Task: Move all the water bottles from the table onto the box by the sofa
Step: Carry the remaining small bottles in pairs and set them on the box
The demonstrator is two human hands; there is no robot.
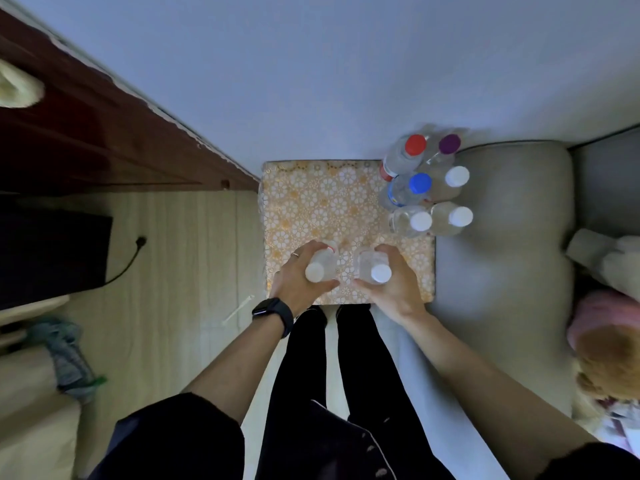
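I look straight down on the box (322, 202), which has a yellow and white flower-patterned top and stands by the grey sofa (502, 237). My left hand (298, 275) grips a clear white-capped bottle (320, 266) over the box's near edge. My right hand (394, 282) grips a second clear white-capped bottle (374, 268) beside it. Several bottles stand bunched at the box's far right corner: a red-capped one (407, 154), a purple-capped one (446, 147), a blue-capped one (412, 188) and white-capped ones (450, 181).
A dark wooden cabinet (86, 133) runs along the left. A black object (52, 254) with a cable lies on the pale wood floor (180, 271). Soft toys (606, 323) sit on the sofa at the right. My legs (329, 375) stand against the box's near edge.
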